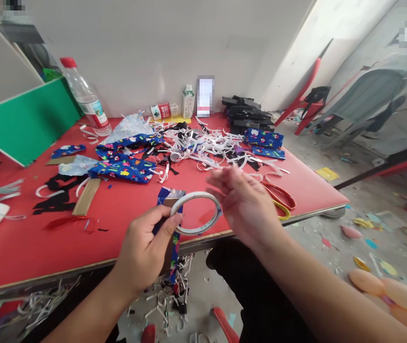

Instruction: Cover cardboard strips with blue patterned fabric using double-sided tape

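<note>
My left hand pinches the left side of a thin white tape roll above the red table's front edge. Under that hand, a blue patterned strip with a brown backing hangs down past the edge; whether the fingers grip it too is partly hidden. My right hand is just right of the roll, somewhat blurred, its fingers bent toward one another. Whether anything thin lies between those fingertips cannot be made out. Scissors with red and yellow handles lie on the table beyond my right hand.
White strip scraps are piled mid-table. Folded blue patterned cloth lies left, black pieces back right. A large bottle, a small carton and a phone stand at the back. A green panel borders the left.
</note>
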Demonstrator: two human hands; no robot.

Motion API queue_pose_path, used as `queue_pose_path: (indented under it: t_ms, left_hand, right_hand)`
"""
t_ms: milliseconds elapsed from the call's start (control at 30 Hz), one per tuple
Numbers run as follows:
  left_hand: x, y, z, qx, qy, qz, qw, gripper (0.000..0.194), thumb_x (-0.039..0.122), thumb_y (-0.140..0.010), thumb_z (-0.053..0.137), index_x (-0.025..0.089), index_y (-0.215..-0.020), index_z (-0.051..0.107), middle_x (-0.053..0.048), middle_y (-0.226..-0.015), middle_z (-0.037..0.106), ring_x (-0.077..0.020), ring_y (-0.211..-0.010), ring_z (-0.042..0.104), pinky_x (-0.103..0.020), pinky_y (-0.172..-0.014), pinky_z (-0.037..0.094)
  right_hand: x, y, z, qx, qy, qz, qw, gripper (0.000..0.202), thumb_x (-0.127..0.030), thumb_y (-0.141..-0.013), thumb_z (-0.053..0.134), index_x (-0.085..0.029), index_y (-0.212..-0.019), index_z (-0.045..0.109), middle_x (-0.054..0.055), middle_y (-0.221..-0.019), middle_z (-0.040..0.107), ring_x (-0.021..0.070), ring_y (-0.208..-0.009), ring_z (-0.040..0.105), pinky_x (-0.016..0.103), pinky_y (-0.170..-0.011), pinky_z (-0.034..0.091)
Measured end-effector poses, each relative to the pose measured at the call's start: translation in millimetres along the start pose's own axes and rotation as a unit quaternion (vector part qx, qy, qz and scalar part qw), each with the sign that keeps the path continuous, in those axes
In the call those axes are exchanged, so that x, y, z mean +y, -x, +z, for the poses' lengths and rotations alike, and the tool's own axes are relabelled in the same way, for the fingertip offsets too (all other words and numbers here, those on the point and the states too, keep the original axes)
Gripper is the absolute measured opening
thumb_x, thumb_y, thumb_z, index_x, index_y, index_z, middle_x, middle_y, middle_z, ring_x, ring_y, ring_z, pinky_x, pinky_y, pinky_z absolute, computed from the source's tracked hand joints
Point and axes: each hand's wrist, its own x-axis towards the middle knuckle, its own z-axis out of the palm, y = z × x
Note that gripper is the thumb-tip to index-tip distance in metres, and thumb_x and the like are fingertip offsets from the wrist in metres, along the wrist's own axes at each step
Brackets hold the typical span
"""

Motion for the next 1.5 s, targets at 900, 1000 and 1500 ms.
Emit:
queue_pose_path:
  t_ms: [900,1000,1500]
  left_hand:
    - [-5,1,2.8,0.075,0.067,-0.072,0.992,0.027,0.047,-0.093,0.076,0.023,-0.081,0.078,0.002,-0.063,0.058,-0.0143,-0.064,0.054,-0.026,-0.055,0.042]
    - [-5,3,5.9,0.07,0.095,-0.08,0.99,0.024,0.047,-0.092,0.078,0.023,-0.084,0.079,0.002,-0.063,0.059,-0.0146,-0.066,0.057,-0.025,-0.056,0.044]
    - [-8,7,2.6,0.049,0.094,-0.044,0.993,0.025,0.046,-0.097,0.072,0.023,-0.089,0.078,-0.001,-0.076,0.072,-0.0175,-0.077,0.067,-0.025,-0.062,0.05]
  right_hand:
    - [7,3,-6,-0.028,0.323,-0.126,0.937,0.026,-0.041,-0.081,0.085,-0.024,-0.101,0.084,0.004,-0.086,0.083,0.0187,-0.074,0.076,0.033,-0.068,0.062]
    - [11,11,5,-0.006,0.319,-0.134,0.938,0.012,-0.036,-0.084,0.081,-0.026,-0.088,0.086,0.002,-0.08,0.083,0.0181,-0.067,0.074,0.033,-0.065,0.061]
    - [-4,-27,-34,0.029,0.372,-0.143,0.917,0.029,-0.046,-0.092,0.072,-0.022,-0.077,0.079,0.005,-0.081,0.078,0.0194,-0.074,0.072,0.038,-0.078,0.061]
